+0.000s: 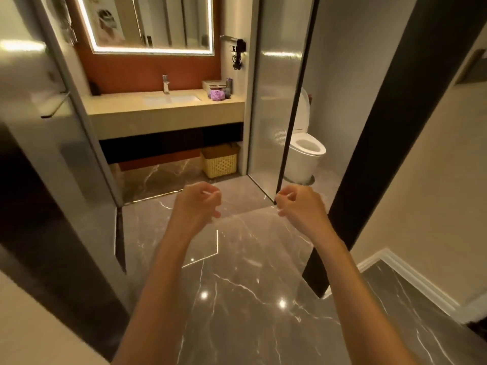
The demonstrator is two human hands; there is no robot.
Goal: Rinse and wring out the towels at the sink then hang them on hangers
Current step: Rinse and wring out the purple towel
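Observation:
The sink (172, 99) is set in a beige counter (168, 114) ahead, with a chrome tap (165, 84) behind it. A crumpled purple towel (217, 95) lies on the counter's right end. My left hand (196, 205) and my right hand (299, 205) hang in front of me above the marble floor, well short of the counter. Both hold nothing, with fingers loosely curled and slightly apart. No hangers are in view.
A frosted glass door (274, 101) stands between the counter and a white toilet (305, 151). A yellow woven basket (220, 160) sits under the counter. A lit mirror (150, 22) hangs above the tap. Dark door frames flank me left and right.

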